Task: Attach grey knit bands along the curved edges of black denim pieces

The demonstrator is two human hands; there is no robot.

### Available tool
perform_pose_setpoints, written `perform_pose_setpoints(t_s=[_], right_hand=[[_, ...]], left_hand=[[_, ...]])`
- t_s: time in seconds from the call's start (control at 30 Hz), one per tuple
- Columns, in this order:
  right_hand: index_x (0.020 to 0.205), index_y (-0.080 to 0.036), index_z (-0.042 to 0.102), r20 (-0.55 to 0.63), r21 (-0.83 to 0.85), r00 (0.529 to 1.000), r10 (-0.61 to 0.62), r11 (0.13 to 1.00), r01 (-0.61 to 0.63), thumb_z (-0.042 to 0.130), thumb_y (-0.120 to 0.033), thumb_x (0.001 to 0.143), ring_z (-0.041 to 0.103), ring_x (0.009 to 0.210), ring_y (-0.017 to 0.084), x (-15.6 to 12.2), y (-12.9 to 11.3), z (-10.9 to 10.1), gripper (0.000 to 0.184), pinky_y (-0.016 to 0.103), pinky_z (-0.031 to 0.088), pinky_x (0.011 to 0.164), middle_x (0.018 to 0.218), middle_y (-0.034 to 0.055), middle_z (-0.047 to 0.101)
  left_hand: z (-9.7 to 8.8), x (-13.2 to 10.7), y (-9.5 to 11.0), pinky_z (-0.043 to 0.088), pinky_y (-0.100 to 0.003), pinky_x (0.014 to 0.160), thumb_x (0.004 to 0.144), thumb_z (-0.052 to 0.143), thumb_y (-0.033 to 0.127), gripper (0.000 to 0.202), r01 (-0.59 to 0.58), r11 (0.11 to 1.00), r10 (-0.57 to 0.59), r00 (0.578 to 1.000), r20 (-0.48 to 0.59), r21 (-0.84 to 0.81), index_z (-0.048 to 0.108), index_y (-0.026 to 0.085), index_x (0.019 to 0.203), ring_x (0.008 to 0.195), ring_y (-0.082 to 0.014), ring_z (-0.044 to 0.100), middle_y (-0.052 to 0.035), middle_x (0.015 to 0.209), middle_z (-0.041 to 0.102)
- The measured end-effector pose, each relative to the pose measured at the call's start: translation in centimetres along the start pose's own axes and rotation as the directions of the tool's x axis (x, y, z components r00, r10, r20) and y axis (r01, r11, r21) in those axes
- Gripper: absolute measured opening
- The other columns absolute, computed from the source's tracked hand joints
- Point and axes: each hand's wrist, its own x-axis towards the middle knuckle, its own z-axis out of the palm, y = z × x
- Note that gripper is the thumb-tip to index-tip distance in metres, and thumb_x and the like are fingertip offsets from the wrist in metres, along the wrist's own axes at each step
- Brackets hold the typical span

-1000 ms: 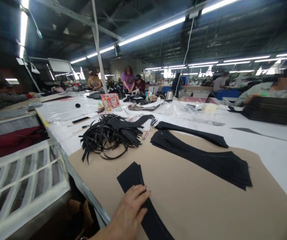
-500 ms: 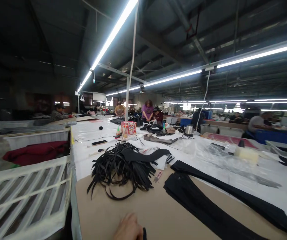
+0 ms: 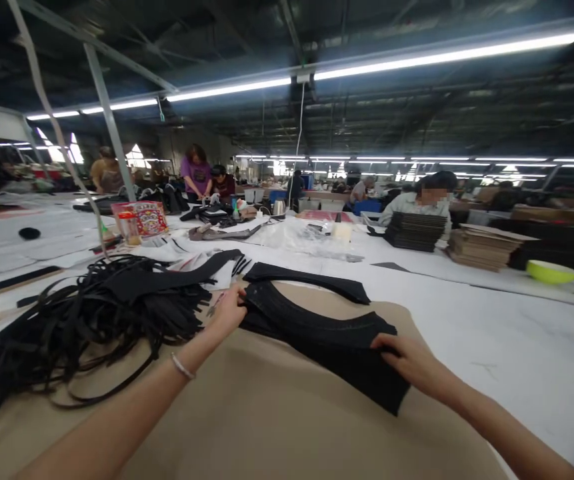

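A curved black fabric piece (image 3: 321,323) stretches between my two hands, above a matching stack of black pieces (image 3: 351,370). My left hand (image 3: 231,308) pinches its far left end. At the other end, my right hand (image 3: 399,357) has thumb and fingers closed on the near right corner. Just beyond lies another curved black piece (image 3: 311,277), touched by neither hand. To the left of my left hand is a tangled heap of black strips (image 3: 117,313). Small pink-handled snips (image 3: 215,303) lie partly hidden beside my left hand.
Brown board (image 3: 267,413) covers the near part of the white table (image 3: 467,313). Farther back stand a red patterned box (image 3: 149,217), stacked dark pieces (image 3: 414,231) and a yellow-green bowl (image 3: 553,271). A co-worker (image 3: 417,200) sits across the table; others work behind.
The view has swung right and closer to the table. Both my hands are now on the black fabric piece; before, only one hand showed, low over the brown board.
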Motion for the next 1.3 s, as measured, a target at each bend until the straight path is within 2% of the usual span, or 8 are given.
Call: perform_pose_setpoints(t_s=[0.23, 0.37, 0.53, 0.77, 0.9, 1.03, 1.13, 1.3], right_hand=[[0.111, -0.020, 0.062, -0.177, -0.138, 0.980, 0.097, 0.983, -0.122, 0.048, -0.017, 0.080, 0.052, 0.112, 0.029, 3.3, 0.2, 1.0, 0.034, 0.046, 0.037, 0.093, 0.116, 0.0105, 0.061], [0.123, -0.016, 0.054, -0.249, -0.154, 0.964, 0.090, 0.979, -0.131, 0.046, -0.017, 0.085, 0.044, 0.118, 0.028, 1.2, -1.3, 0.8, 0.039, 0.046, 0.035, 0.097, 0.124, 0.0143, 0.054], [0.116, -0.021, 0.058, -0.190, -0.208, 0.976, 0.108, 0.967, -0.147, 0.045, -0.017, 0.089, 0.047, 0.115, 0.017, -7.7, -4.0, 1.1, 0.030, 0.030, 0.035, 0.098, 0.119, 0.0057, 0.057], [0.112, -0.022, 0.059, -0.203, -0.325, 0.861, 0.466, 0.798, -0.508, 0.042, -0.021, 0.092, 0.058, 0.097, 0.017, -26.6, -1.1, 0.0, 0.027, 0.030, 0.042, 0.084, 0.106, 0.0057, 0.062], [0.112, -0.012, 0.059, -0.290, -0.368, 0.705, 0.647, 0.604, -0.706, 0.046, -0.027, 0.090, 0.059, 0.095, 0.028, -35.9, 2.3, -1.8, 0.029, 0.037, 0.045, 0.074, 0.102, 0.0146, 0.060], [0.105, -0.015, 0.060, -0.284, -0.400, 0.691, 0.665, 0.573, -0.716, 0.048, -0.028, 0.091, 0.061, 0.091, 0.026, -39.4, 3.5, -1.7, 0.023, 0.034, 0.045, 0.072, 0.099, 0.0116, 0.061], [0.092, -0.017, 0.060, -0.272, -0.422, 0.717, 0.642, 0.590, -0.688, 0.046, -0.021, 0.091, 0.061, 0.088, 0.024, -39.6, 3.9, -1.4, 0.015, 0.032, 0.043, 0.070, 0.094, 0.0090, 0.061], [0.086, -0.017, 0.058, -0.254, -0.436, 0.761, 0.597, 0.632, -0.641, 0.038, -0.007, 0.088, 0.060, 0.081, 0.021, -39.6, 5.4, -1.5, 0.023, 0.029, 0.039, 0.065, 0.088, 0.0078, 0.062]], left_hand=[[1.3, -0.7, 1.6, 0.025, -0.051, 0.105, 0.073, 0.044, 0.001, 0.059, -0.039, 0.953, 0.118, 0.961, -0.251, 0.300, 0.046, 0.016, 0.130, 0.129, -0.0326, 0.037, -0.0173, 0.134, 0.045], [3.6, -3.1, 1.1, 0.026, -0.040, 0.112, 0.078, 0.040, 0.002, 0.059, -0.348, 0.852, 0.391, 0.920, -0.034, 0.390, 0.049, 0.021, 0.132, 0.135, -0.0236, 0.035, -0.0090, 0.144, 0.042], [7.0, -4.9, -2.5, 0.025, -0.049, 0.113, 0.090, 0.041, 0.037, 0.042, -0.688, 0.638, 0.598, 0.726, 0.341, 0.347, 0.055, 0.025, 0.128, 0.136, -0.0264, 0.037, -0.0034, 0.143, 0.049], [9.5, -3.9, -5.8, 0.022, -0.050, 0.110, 0.090, 0.017, 0.060, 0.056, -0.737, 0.595, 0.713, 0.668, 0.212, 0.322, 0.049, 0.029, 0.124, 0.132, -0.0240, 0.039, 0.0118, 0.134, 0.054], [9.8, -6.6, -2.0, 0.029, -0.048, 0.109, 0.090, 0.030, 0.050, 0.044, -0.747, 0.595, 0.717, 0.660, 0.223, 0.297, 0.054, 0.025, 0.116, 0.120, -0.0242, 0.051, 0.0069, 0.125, 0.060], [12.3, -12.0, 4.5, 0.046, -0.045, 0.098, 0.090, 0.036, 0.036, 0.036, -0.815, 0.562, 0.754, 0.576, 0.316, 0.142, 0.064, 0.022, 0.106, 0.109, -0.0266, 0.058, -0.0056, 0.117, 0.064], [14.3, -17.8, 10.4, 0.046, -0.041, 0.100, 0.091, 0.040, 0.028, 0.030, -0.849, 0.524, 0.795, 0.457, 0.398, -0.071, 0.067, 0.025, 0.103, 0.115, -0.0242, 0.056, -0.0052, 0.123, 0.062], [16.6, -27.3, 20.4, 0.039, -0.037, 0.108, 0.089, 0.038, 0.011, 0.038, -0.836, 0.364, 0.864, 0.140, 0.483, -0.410, 0.061, 0.025, 0.116, 0.122, -0.0194, 0.049, -0.0031, 0.128, 0.061]])
